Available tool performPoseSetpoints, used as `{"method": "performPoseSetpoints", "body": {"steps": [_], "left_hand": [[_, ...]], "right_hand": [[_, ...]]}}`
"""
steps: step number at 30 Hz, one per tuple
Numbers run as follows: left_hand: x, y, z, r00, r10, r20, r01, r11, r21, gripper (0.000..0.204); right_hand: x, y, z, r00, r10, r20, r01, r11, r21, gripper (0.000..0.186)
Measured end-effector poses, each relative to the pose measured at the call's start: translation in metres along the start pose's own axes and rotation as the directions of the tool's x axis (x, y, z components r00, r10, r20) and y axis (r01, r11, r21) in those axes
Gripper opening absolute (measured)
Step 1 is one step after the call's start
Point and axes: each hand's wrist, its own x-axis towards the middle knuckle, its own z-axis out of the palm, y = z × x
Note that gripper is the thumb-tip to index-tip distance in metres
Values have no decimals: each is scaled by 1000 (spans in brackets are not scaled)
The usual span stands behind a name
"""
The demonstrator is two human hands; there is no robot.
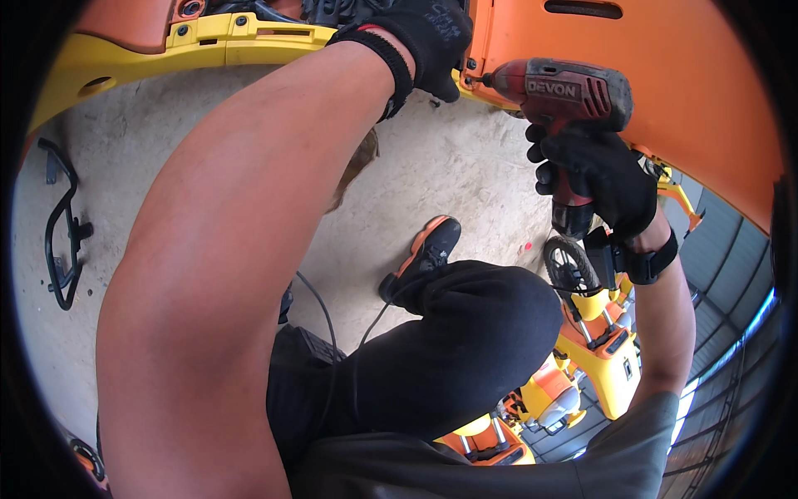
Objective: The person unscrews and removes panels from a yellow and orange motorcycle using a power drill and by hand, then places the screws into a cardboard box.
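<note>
My right hand [603,170], in a black glove, is wrapped round the grip of a red and black cordless impact driver [573,90]. The driver's nose points left, at a bolt by the edge of a large orange body panel [665,91]. My left hand [424,46], also in a black glove, rests at the panel's left edge, beside a yellow frame strip [274,41]. Its thumb points down towards the strip. The other fingers of that hand are hidden from this view.
A bent black metal bracket [62,224] lies on the concrete floor [249,108] at the left. My bent knee [490,341] and shoe [428,249] are below. Several yellow and orange scooters [611,366] stand at the lower right. A thin cable [328,312] hangs near my leg.
</note>
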Motion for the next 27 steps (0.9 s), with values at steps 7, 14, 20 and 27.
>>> {"method": "performPoseSetpoints", "body": {"steps": [7,14,20,27], "left_hand": [[0,-1,2,1000,16,-10,-16,999,42,50],[-2,-3,0,998,40,-40,-41,999,-15,50],[-4,-1,0,1000,10,-23,-11,999,-53,50],[-1,-1,5,999,10,-40,-11,1000,-16,50]], "right_hand": [[-3,-2,5,1000,-25,-16,26,999,37,36],[-1,-3,0,1000,-1,13,1,1000,-23,35],[0,-2,2,1000,-11,-4,11,998,-55,27],[2,-9,4,1000,-6,9,7,997,-75,23]]}}
